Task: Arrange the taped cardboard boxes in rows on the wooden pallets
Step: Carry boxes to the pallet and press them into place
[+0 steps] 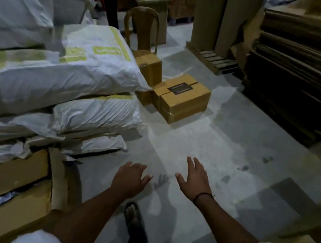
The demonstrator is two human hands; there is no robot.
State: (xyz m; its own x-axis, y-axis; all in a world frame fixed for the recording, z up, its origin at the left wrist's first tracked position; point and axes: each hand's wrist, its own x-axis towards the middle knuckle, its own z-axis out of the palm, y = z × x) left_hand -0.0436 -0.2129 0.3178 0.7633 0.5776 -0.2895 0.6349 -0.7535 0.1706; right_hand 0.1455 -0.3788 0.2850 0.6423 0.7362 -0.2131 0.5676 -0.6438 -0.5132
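Several boxes (180, 97) well beyond both hands (130, 179) (196, 180)

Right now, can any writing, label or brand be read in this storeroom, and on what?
The dark label on the top cardboard box: two lines of words, too blurred to read.
The green print on the white sacks: blurred, unreadable.
No other text shows.

Stacked sacks (67, 76) fill the left of the frame, with open cartons (2, 186) below them at lower left. Just right of the sacks, at centre, taped boxes (180, 97) sit on the floor (226, 143), a chair (143, 27) behind them. A pallet (214, 61) lies at upper centre-right, with flattened sheets (308, 67) piled to its right.
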